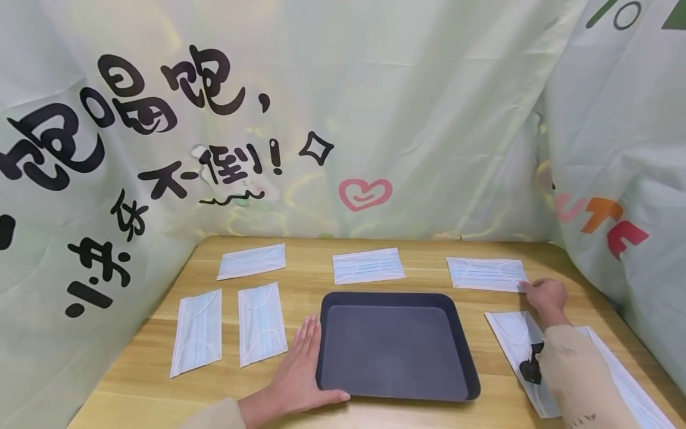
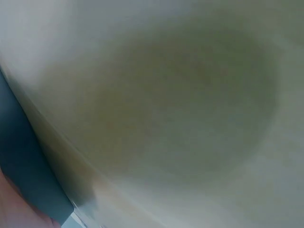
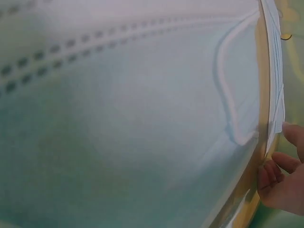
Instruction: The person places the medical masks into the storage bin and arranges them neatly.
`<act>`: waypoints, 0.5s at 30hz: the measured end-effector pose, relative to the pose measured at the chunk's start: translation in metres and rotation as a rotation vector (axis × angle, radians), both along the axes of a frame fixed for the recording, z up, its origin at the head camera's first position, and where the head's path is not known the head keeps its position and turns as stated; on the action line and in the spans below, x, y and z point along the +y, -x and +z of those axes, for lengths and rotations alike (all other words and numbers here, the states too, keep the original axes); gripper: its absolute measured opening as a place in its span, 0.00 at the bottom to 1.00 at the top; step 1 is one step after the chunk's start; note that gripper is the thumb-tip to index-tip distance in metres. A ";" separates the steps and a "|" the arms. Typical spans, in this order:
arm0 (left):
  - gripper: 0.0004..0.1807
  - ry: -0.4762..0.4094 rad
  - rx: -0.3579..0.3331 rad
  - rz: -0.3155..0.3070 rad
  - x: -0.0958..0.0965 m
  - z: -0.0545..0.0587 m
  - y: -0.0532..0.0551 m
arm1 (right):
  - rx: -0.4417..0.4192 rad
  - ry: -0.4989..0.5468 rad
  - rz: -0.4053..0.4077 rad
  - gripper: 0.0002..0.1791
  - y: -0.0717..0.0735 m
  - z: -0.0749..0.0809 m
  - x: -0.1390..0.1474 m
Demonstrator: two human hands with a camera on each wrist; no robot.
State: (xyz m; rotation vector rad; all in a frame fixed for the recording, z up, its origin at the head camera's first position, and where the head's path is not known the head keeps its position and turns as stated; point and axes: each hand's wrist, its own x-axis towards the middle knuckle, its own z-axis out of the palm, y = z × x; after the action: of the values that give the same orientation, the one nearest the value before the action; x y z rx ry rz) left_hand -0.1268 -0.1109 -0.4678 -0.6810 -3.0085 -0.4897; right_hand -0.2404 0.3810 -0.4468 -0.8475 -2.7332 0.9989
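Right hand (image 1: 546, 298): fingertips at the right end of the far-right mask (image 1: 485, 274). Right wrist view puts thumb and index around that corner, other fingers curled; can't tell if the pinch is closed.
Far-right mask: flat on the wood-grain table (image 1: 300, 292), beyond the far-right corner of the dark tray (image 1: 396, 351). Thin sheet, bite only on the edge: could slip out, or swing and fold if lifted from one corner.
Ear loop (image 3: 224, 90): loose across the near mask face in right wrist view. Likely snag point for a finger or strap.
Right sleeve (image 1: 581, 369): lies across the view of the inner right mask (image 1: 506, 328) and outer right mask (image 1: 635, 387). If cuff or the black wrist device (image 1: 532, 364) is low enough to rub, pulling back could drag either; contact not clear.
Left hand (image 1: 297, 375): fingers straight along the tray's left wall, thumb out by the near-left corner. Too much sideways push could skid the tray right.
Inner left mask (image 1: 262, 325): just beside the left fingers; a careless leftward sweep could knock it askew.
Left wrist view: mostly blur, no help checking contact.
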 end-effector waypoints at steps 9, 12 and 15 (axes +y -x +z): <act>0.71 0.050 0.039 -0.028 -0.001 0.002 0.000 | -0.051 -0.171 0.085 0.24 0.005 -0.002 0.000; 0.71 0.065 0.049 -0.040 -0.001 0.004 0.001 | -0.075 -0.177 0.096 0.24 0.005 0.001 0.000; 0.71 0.078 0.039 -0.040 0.000 0.006 0.002 | -0.092 -0.180 0.112 0.24 0.004 0.003 0.001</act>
State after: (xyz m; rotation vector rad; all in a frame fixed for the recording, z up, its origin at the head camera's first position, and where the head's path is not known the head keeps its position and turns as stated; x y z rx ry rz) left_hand -0.1289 -0.1112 -0.4617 -0.7477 -2.9963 -0.3579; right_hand -0.2443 0.3820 -0.4442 -0.7358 -2.9215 0.7332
